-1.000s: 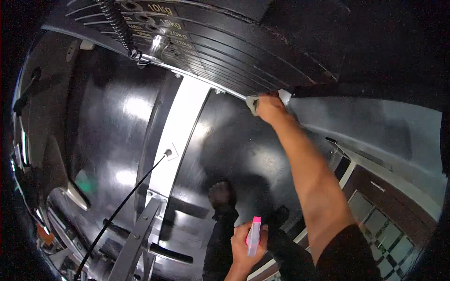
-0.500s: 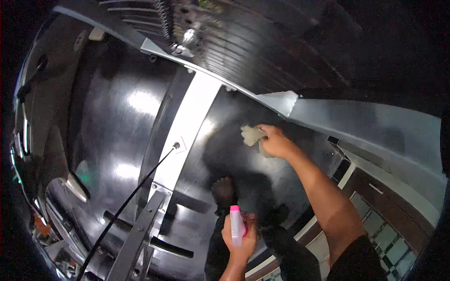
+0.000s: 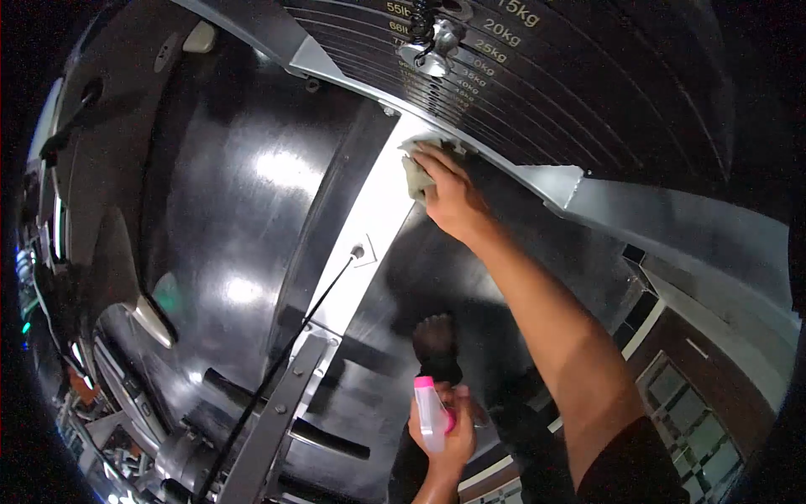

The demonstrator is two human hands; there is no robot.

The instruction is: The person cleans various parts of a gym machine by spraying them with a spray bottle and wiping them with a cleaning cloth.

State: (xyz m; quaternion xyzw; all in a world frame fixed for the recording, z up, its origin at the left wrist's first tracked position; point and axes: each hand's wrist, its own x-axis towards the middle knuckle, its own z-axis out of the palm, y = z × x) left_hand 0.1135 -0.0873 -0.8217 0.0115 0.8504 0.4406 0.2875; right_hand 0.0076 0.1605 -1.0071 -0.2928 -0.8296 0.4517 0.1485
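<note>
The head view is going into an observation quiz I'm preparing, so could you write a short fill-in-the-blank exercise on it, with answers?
1. The cloth is held against the white strip by the person's ____ hand.
2. The bottle in the person's left hand has a ____ top.
3. The cable running to the white strip is ____ in colour.
4. On the weight stack, the kilogram label next below 20kg reads ____.

Missing words: right; pink; black; 25kg.

A gym, by its weight stack (image 3: 554, 92) marked in kilograms and pounds, and black machine cable (image 3: 277, 367).
</note>
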